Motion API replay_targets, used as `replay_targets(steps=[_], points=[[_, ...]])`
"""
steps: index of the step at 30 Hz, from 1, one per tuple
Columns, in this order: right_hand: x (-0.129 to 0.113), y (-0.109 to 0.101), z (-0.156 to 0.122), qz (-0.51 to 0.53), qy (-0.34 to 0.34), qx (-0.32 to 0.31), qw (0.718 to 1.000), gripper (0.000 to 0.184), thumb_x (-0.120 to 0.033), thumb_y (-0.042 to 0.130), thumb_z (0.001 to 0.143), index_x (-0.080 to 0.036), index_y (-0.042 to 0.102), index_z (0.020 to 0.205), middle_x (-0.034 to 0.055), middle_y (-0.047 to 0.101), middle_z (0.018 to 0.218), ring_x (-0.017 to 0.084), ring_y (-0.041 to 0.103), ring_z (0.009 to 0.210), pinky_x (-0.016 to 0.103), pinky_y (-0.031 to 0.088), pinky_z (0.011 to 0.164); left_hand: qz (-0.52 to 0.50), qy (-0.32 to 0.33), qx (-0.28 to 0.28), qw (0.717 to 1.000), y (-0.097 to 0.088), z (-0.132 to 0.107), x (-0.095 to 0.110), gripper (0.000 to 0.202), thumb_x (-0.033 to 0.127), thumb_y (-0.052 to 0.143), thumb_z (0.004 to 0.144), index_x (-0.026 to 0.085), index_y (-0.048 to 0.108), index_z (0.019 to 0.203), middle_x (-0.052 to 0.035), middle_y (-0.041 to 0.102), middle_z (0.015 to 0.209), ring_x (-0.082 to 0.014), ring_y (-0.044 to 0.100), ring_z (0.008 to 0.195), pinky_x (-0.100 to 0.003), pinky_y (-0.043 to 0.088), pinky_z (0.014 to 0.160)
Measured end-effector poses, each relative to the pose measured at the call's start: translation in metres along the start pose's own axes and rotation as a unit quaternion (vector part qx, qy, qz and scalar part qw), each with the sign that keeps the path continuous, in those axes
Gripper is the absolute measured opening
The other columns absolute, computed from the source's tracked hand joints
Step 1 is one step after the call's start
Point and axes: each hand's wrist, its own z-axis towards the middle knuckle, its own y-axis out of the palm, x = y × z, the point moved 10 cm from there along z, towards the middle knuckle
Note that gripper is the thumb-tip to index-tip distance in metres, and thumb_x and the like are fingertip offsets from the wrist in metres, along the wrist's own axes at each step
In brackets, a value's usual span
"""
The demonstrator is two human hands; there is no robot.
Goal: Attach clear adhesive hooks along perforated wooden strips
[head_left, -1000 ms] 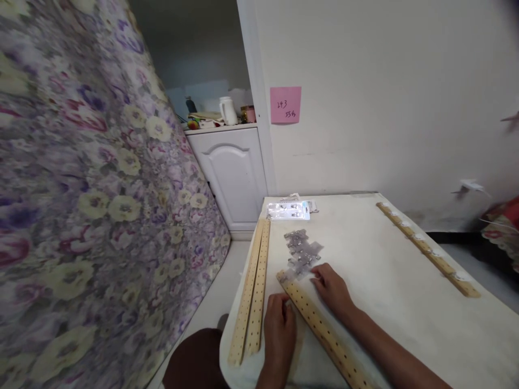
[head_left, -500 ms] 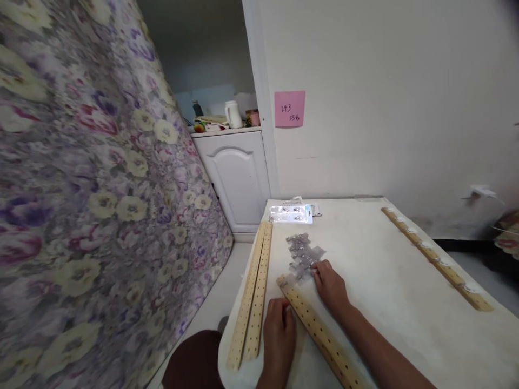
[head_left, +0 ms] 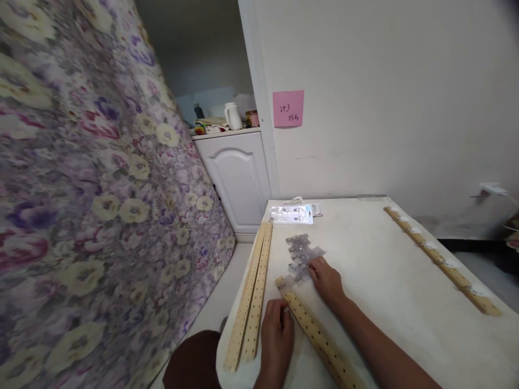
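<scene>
A wooden strip with rows of holes (head_left: 314, 327) lies slanting between my hands, a small clear piece at its far end. My left hand (head_left: 278, 327) rests against its left side with fingers curled; a small pale bit shows at the fingertips, too small to name. My right hand (head_left: 326, 280) is closed at the near right edge of a pile of small clear plastic bags (head_left: 299, 249) with metal bits inside. Its fingertips pinch one of these bags.
Two more perforated wooden strips (head_left: 256, 302) lie along the table's left edge. A clear blister pack (head_left: 290, 214) is at the back. On the right edge lies a strip with several whitish round pieces (head_left: 444, 265). A floral curtain (head_left: 121, 216) hangs at left.
My right hand has shifted slightly left and up along the bag pile. My left hand stays by the slanted strip. The view has moved a little.
</scene>
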Motion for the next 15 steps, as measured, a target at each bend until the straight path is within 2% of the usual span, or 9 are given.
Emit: replay_targets(steps=[4,8,11,15], points=[[0.002,-0.007,-0.003,0.067,0.009,0.013,0.998,0.017,-0.027,0.045,0.086,-0.023,0.062,0.083,0.0029,0.059,0.089,0.018,0.058,0.077,0.026,0.042,0.067,0.011,0.008,-0.005,1.000,0.000,0.000,0.003,0.014,0.020,0.044,0.081,0.021,0.057,0.083,-0.0045,0.058,0.081,-0.0209,0.057,0.079,-0.032,0.045,0.071],[0.017,-0.020,-0.008,0.160,0.050,0.040,0.985,0.015,-0.032,0.049,0.081,-0.020,0.059,0.080,0.0041,0.060,0.084,0.019,0.057,0.075,0.030,0.044,0.072,0.010,0.011,-0.002,1.000,-0.001,0.000,0.003,0.012,0.020,0.045,0.081,0.021,0.057,0.082,-0.0039,0.058,0.079,-0.0205,0.057,0.077,-0.031,0.045,0.068],[0.032,-0.024,-0.012,0.249,0.100,0.038,0.963,0.021,-0.041,0.052,0.080,-0.020,0.057,0.081,0.0017,0.060,0.069,0.018,0.055,0.062,0.029,0.045,0.060,0.013,0.015,0.003,1.000,-0.001,0.000,0.003,0.011,0.019,0.047,0.080,0.021,0.058,0.082,-0.0034,0.059,0.080,-0.0200,0.057,0.076,-0.030,0.045,0.067],[0.041,-0.019,-0.014,0.380,0.148,0.010,0.913,0.033,-0.052,0.055,0.077,-0.019,0.054,0.080,-0.0020,0.055,0.056,0.013,0.049,0.047,0.024,0.039,0.046,0.015,0.014,0.011,1.000,-0.002,0.001,0.003,0.011,0.021,0.049,0.080,0.021,0.059,0.084,-0.0030,0.060,0.081,-0.0194,0.057,0.076,-0.029,0.045,0.068]])
